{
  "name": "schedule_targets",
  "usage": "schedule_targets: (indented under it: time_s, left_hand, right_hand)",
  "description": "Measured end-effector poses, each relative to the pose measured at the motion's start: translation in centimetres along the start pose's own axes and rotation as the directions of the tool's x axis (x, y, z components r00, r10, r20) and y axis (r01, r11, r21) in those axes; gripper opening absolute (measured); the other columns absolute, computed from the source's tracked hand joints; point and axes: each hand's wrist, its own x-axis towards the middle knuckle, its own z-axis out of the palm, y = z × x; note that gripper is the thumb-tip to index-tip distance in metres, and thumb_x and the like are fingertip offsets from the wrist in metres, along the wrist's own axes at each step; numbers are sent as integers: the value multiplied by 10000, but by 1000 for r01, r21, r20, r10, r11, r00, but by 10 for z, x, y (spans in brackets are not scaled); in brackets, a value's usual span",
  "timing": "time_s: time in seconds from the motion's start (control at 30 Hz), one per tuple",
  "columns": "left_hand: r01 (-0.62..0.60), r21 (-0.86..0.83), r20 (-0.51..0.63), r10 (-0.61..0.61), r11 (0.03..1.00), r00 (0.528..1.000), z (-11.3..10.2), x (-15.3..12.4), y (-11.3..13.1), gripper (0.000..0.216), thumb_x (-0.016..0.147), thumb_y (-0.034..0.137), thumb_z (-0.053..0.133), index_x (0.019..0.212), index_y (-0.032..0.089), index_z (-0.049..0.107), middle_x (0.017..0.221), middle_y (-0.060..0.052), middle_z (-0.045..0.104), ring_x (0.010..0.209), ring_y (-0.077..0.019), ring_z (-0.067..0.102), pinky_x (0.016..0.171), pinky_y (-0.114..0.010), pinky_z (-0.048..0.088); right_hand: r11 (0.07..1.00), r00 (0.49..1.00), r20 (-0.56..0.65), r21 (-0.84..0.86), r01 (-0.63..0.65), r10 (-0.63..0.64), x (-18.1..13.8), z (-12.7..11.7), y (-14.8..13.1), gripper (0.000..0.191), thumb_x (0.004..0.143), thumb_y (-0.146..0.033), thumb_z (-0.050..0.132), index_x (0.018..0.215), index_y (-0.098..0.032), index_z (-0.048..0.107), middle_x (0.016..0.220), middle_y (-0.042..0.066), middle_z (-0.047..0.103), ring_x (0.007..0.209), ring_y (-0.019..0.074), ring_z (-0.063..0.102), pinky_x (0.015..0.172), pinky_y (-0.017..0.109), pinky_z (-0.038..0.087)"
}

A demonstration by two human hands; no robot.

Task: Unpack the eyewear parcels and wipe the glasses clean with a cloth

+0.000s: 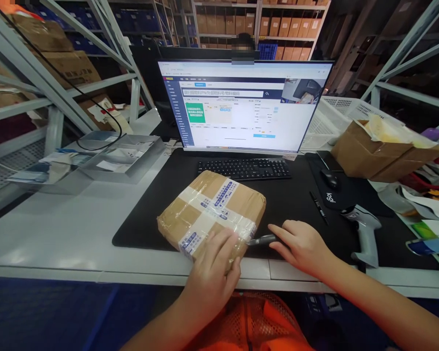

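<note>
A taped cardboard box [219, 200] lies at an angle on the black desk mat, with white tape printed in blue crossing its top. My left hand [214, 268] grips its near corner, fingers laid over the top and thumb at the near side. In my right hand [300, 243] is a utility knife [265, 240], its handle partly covered by the fingers. The knife's blade points left and meets the box's right edge near the tape; whether it has gone in cannot be made out.
Behind the box stand a keyboard [245, 168] and a lit monitor [237, 107]. To the right lie a pen [318, 207], a mouse [329, 179], a barcode scanner [366, 234] and an open carton [380, 151]. Clear trays [124, 156] with papers sit at left.
</note>
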Motion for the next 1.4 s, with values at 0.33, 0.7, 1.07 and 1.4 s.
schedule_targets:
  time_s: [0.33, 0.7, 1.07, 1.4]
  left_hand:
    - [-62, -54, 117, 68, 997, 991, -20, -6, -19, 558, 765, 201, 678, 1307, 183, 547, 1295, -135, 655, 1393, -365, 470, 1182, -636, 281]
    - [-207, -95, -124, 195, 974, 973, 4, -4, -23, 625, 739, 140, 632, 1341, 112, 467, 1161, -170, 706, 1284, -345, 592, 1103, -575, 408]
    - [-216, -79, -139, 204, 973, 969, 8, -8, -25, 649, 772, 135, 620, 1390, 116, 424, 1151, -172, 711, 1298, -327, 595, 1071, -524, 455]
    - [-226, -74, -128, 215, 971, 968, 7, -8, -28, 612, 790, 133, 606, 1377, 163, 434, 1118, -136, 741, 1263, -305, 629, 1010, -492, 503]
  right_hand:
    - [995, 999, 14, 98, 27, -29, -18, -7, -7, 338, 1020, -362, 517, 1196, -105, 649, 824, 72, 620, 724, 197, 561, 664, 331, 415]
    - [989, 1000, 24, 147, 8, -12, -11, 4, -35, 354, 1028, -397, 496, 1145, -107, 662, 773, 53, 591, 677, 195, 509, 638, 336, 350]
    - [994, 999, -5, 98, 46, -46, -6, 7, -28, 385, 1027, -426, 496, 1142, -107, 679, 755, 51, 574, 662, 194, 472, 620, 343, 322]
    - [998, 1000, -9, 62, 13, -13, -4, 3, -30, 369, 1022, -424, 510, 1142, -118, 678, 739, 45, 563, 668, 195, 474, 617, 352, 315]
